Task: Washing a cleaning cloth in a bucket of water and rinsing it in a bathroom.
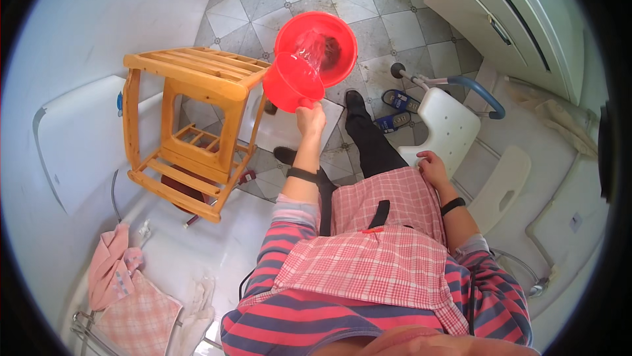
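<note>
My left hand is closed on the handle of a red plastic dipper, which is tilted over a red plastic basin. Clear water runs from the dipper into the basin, where a dark, blurred thing lies; I cannot tell what it is. My right hand rests beside my apron, with its fingers apart, at the edge of a white plastic shower seat. Whether it touches the seat is hard to tell. It holds nothing visible.
A wooden slatted chair frame stands at left. Blue slippers lie on the tiled floor near my foot. The shower seat's blue armrest juts out at right, below a pale cabinet. Pink cloths hang at lower left.
</note>
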Demonstrator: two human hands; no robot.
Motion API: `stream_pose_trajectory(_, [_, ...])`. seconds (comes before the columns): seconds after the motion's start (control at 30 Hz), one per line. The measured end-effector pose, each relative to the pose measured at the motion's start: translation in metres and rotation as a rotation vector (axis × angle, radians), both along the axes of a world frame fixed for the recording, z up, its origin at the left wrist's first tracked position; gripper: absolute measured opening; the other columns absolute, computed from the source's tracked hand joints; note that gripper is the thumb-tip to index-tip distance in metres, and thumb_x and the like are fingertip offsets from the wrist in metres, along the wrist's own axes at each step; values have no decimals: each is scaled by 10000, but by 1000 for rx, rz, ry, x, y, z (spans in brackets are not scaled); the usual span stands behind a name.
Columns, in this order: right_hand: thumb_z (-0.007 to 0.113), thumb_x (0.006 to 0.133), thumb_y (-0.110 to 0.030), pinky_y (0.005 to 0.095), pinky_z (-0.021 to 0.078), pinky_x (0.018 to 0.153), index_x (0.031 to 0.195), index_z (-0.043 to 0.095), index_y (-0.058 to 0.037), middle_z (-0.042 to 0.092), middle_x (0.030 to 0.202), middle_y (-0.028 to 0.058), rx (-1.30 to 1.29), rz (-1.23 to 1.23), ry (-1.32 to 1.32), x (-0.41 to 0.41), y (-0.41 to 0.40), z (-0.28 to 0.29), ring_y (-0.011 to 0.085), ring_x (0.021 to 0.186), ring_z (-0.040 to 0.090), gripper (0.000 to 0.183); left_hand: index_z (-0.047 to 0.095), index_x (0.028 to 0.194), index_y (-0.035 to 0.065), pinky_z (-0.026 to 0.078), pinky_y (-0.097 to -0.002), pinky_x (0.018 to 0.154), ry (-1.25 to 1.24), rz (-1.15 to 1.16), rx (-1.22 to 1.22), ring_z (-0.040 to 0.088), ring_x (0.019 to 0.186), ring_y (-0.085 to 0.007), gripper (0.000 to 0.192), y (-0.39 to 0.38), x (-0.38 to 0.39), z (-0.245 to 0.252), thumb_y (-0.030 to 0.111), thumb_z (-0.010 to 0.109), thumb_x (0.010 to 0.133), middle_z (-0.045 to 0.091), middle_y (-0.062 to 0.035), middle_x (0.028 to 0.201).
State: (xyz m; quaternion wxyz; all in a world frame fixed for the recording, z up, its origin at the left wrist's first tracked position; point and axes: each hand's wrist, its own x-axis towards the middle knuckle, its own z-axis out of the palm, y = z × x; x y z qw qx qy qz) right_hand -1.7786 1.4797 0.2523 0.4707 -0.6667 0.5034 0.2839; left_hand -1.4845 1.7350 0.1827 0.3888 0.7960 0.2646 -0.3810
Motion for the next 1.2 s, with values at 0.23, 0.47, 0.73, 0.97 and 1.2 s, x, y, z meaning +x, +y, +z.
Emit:
stream_pose_trajectory(0.23, [515, 806, -60, 302, 489, 612, 1083, 613, -51, 622, 731, 67, -22, 71, 51, 0, 6, -3, 152, 627, 602, 294, 390, 1219, -92, 413, -509, 920, -417, -279, 211, 543, 1024, -464, 499, -2, -25, 26, 63, 576, 782, 545, -309, 1096])
stream_pose_trajectory(0.47, [537, 780, -26, 299, 480, 590, 1050, 626, -34, 633, 738, 73, -60, 116, 19, 6, 13, -1, 149, 618, 592, 284, 319, 1330, -31, 423, -485, 875, -882, -235, 237, 528, 983, -431, 604, 45, -44, 52, -13, 562, 778, 512, -272, 1083])
stream_pose_trajectory(0.73, [560, 757, -39, 307, 497, 624, 986, 669, -67, 664, 759, 86, -142, 298, 18, 49, 27, -15, 163, 648, 618, 255, 324, 1326, -16, 500, -308, 583, -627, 573, -586, 572, 660, -162, 544, 127, -99, 163, 39, 548, 833, 546, -105, 919])
stream_pose_trajectory(0.97, [556, 766, -67, 307, 507, 673, 955, 679, -62, 669, 770, 80, -202, 649, -86, 127, 89, 0, 161, 688, 624, 226, 347, 1300, 41, 479, -289, 486, -903, 1230, -565, 502, 549, -133, 525, 302, -131, 277, 45, 542, 812, 526, -79, 846])
stream_pose_trajectory(1.2, [496, 805, 6, 254, 412, 459, 1045, 607, -34, 563, 684, 29, 74, 582, -52, 185, 192, -5, 111, 527, 517, 267, 394, 1305, 39, 495, -328, 508, -702, 1139, 119, 535, 581, -169, 520, 521, -171, 198, 145, 556, 822, 544, -96, 872])
